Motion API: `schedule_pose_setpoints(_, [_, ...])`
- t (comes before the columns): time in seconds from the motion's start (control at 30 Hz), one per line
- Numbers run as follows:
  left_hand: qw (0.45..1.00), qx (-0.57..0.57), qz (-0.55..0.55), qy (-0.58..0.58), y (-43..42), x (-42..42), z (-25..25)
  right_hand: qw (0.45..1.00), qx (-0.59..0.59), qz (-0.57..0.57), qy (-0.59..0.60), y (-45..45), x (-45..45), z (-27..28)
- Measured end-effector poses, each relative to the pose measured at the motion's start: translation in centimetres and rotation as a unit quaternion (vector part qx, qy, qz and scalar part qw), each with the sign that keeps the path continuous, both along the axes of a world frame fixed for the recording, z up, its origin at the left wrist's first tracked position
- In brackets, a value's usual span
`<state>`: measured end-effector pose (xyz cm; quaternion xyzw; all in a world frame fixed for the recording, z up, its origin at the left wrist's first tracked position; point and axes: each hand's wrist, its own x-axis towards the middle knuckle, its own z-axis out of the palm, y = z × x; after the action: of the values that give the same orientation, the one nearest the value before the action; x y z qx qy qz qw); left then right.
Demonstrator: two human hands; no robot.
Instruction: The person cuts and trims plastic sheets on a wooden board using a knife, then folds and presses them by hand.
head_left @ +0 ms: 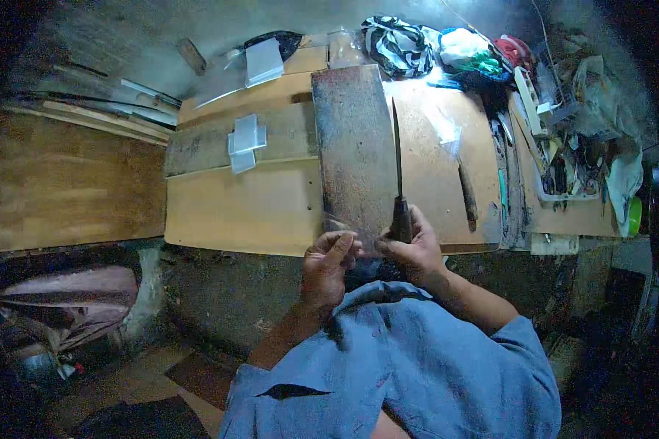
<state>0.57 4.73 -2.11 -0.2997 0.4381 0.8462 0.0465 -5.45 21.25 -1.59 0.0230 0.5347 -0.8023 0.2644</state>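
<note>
My right hand [419, 252] is closed around the dark handle of a knife [398, 157]. Its long, narrow blade points away from me, over the right edge of a worn, stained board [353, 139]. My left hand [333, 256] is at the board's near end, thumb and fingers pinched together. A faint, clear edge shows by those fingertips, too unclear to name. Left of the board, several small translucent sheets [245, 139] lie overlapping on the wooden table [241, 205]. A second tool with a dark brown handle [467, 197] and a shiny end lies to the right.
White sheets [263, 62] lie at the back left. Plastic bags [399, 47] and cloths are heaped at the back right. A power strip [531, 102] and a tray of tools [567, 194] take up the right side. Wooden strips [88, 121] rest at the far left.
</note>
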Motion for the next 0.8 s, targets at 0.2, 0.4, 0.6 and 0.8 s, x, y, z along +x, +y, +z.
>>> schedule_pose_setpoints(0.2, [0.997,0.034,0.004,0.076,-0.1,-0.2,-0.5,0.997,0.023,0.049,0.047,-0.7,0.5,-0.9])
schedule_pose_setpoints(0.4, [0.998,-0.048,-0.026,-0.007,0.1,1.4,0.3,0.997,-0.022,-0.053,-0.048,-0.3,-1.3,1.4])
schedule_pose_setpoints(0.6, [0.996,0.037,-0.080,-0.033,-0.5,0.8,1.7,0.996,0.073,0.040,0.000,0.6,-1.5,0.4])
schedule_pose_setpoints(0.8, [0.982,-0.102,-0.160,-0.005,-1.2,0.0,1.8,0.995,0.077,0.055,-0.021,0.2,-1.9,2.6])
